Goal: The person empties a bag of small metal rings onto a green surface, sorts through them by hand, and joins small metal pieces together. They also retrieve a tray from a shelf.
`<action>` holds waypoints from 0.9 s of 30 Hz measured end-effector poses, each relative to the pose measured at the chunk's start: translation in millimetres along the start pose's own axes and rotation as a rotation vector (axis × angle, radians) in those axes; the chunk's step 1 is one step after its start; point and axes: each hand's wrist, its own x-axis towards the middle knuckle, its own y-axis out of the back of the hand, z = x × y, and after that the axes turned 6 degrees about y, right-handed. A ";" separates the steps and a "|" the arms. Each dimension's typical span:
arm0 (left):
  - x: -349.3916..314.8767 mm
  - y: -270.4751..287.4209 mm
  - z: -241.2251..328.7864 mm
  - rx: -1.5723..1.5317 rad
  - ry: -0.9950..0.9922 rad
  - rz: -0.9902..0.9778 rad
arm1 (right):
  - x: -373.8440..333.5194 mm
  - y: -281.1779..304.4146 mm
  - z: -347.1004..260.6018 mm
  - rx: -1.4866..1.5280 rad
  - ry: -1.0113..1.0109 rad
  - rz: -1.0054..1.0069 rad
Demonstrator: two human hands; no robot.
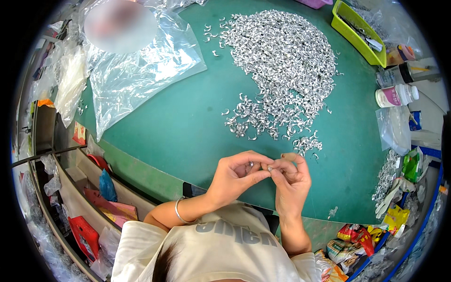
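Note:
My left hand and my right hand meet fingertip to fingertip over the near part of the green table. Both are closed in a pinch. Between the thumbs and forefingers shows a small silver metal piece, mostly covered by the fingers. A bit of silver also shows by the left fingers; I cannot tell whether it is a ring or another piece. Just beyond the right hand lies a little cluster of curved silver metal pieces. Farther off spreads a large heap of the same hook-shaped pieces.
A clear plastic bag covers the table's far left. At the far right stands a yellow-green tray, with a white bottle nearer. Silver pieces lie along the right edge. Drawers and colourful packets flank me.

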 end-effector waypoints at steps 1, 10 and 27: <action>-1.3 -0.3 2.0 0.001 0.001 -0.013 | -2.5 0.7 -1.1 -0.012 0.026 -0.015; -10.5 -4.2 11.3 -0.067 -0.071 -0.042 | -15.6 -8.4 -7.1 -0.262 0.354 -0.049; -19.2 -14.9 14.2 -0.157 -0.121 -0.064 | -21.6 -12.8 -16.0 -0.179 0.461 -0.002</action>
